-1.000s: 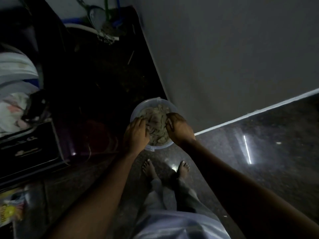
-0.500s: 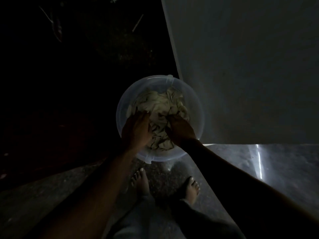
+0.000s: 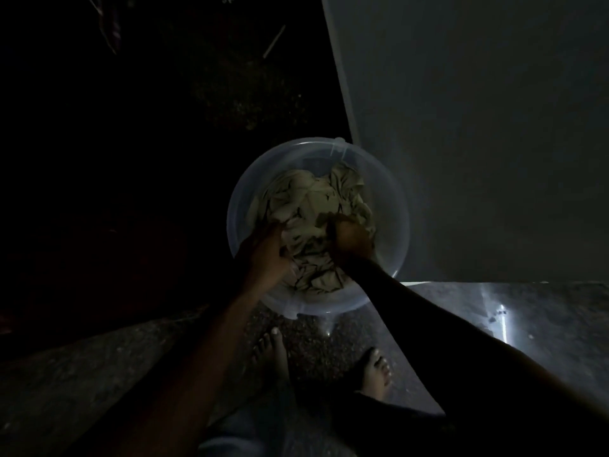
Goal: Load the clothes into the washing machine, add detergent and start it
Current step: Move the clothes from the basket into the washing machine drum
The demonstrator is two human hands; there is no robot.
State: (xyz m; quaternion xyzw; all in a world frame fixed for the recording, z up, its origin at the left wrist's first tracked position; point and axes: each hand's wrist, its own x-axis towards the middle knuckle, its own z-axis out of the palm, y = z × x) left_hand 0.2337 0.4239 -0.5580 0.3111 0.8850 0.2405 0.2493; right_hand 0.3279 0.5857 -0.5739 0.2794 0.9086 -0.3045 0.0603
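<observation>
A round translucent plastic tub [image 3: 393,192] stands on the floor in front of my bare feet, against a pale wall. Crumpled pale greenish clothes [image 3: 313,206] fill it. My left hand [image 3: 265,255] reaches into the near left of the pile and its fingers close on the cloth. My right hand [image 3: 349,240] digs into the near right of the pile, fingers curled into the fabric. The washing machine is out of view.
A pale wall [image 3: 478,127] rises to the right of the tub. The speckled stone floor [image 3: 527,324] carries a bright light streak at right. The left and upper left lie in deep darkness; a thin stick [image 3: 273,41] shows faintly there.
The view has dropped and closed in on the tub, which now looks much larger. Both hands have sunk deeper into the clothes and gathered them. The cluttered left side has left the view.
</observation>
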